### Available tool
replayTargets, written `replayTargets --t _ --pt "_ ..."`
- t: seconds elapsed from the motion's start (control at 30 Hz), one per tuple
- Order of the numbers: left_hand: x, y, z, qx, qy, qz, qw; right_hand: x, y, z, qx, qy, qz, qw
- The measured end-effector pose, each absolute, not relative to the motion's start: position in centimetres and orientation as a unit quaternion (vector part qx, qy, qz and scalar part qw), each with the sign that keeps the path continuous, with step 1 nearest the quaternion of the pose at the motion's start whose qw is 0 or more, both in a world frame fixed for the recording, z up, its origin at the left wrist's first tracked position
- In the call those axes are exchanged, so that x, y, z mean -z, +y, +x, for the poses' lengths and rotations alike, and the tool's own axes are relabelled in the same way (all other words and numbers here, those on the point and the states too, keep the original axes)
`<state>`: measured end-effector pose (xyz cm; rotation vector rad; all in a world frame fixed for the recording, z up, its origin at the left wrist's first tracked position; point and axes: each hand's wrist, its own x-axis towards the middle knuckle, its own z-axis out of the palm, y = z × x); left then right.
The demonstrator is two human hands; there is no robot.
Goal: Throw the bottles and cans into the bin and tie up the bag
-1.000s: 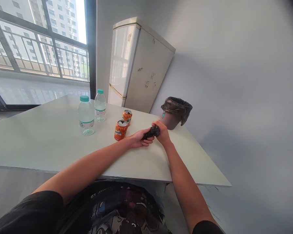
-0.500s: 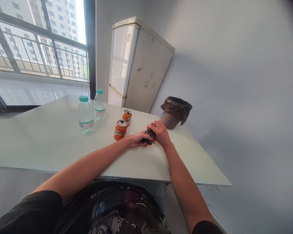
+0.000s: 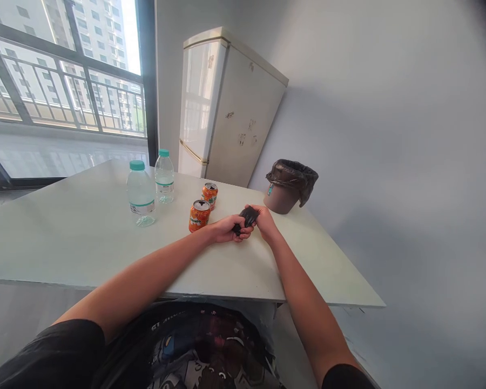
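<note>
A bunched-up black plastic bag (image 3: 249, 216) is between my two hands, just above the table. My left hand (image 3: 230, 229) is closed around its lower left part, with a dark bit showing between the fingers. At the bag's right end, my right hand (image 3: 264, 220) grips it with bent fingers, partly hidden behind the bag. Left of my hands stands an open orange soda can (image 3: 199, 217), close to my left wrist. A second orange can (image 3: 209, 195) is upright just behind it.
Two clear bottles with green caps, a nearer bottle (image 3: 141, 194) and a farther bottle (image 3: 164, 177), stand on the white table (image 3: 81, 232) at left. A brown bin (image 3: 282, 198) lined with a black bag is beyond my right hand. A fridge (image 3: 243, 108) rises behind the table.
My right hand has shifted from on top of the bag to its right end. More of the black bag now shows between my hands. The cans, bottles and bin have stayed put.
</note>
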<state>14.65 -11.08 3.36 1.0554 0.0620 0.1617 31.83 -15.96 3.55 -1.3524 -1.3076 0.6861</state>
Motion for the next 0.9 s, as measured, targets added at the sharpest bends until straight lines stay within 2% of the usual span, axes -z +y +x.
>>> replayTargets --t 0.4,0.67,0.9 --pt "-3.2 -11.7 15.2 -0.170 0.106 0.551 0.810 -4.1 -15.2 33.8 -0.259 -0.468 -0.575 0.619" --pt "-2.9 -11.5 15.3 -0.196 0.103 0.558 0.799 -4.2 -15.5 34.2 -0.287 -0.500 -0.583 0.573" --pt "-2.9 -11.5 15.4 -0.193 0.109 0.551 0.805 -4.0 -15.5 34.8 -0.246 -0.536 -0.583 0.559"
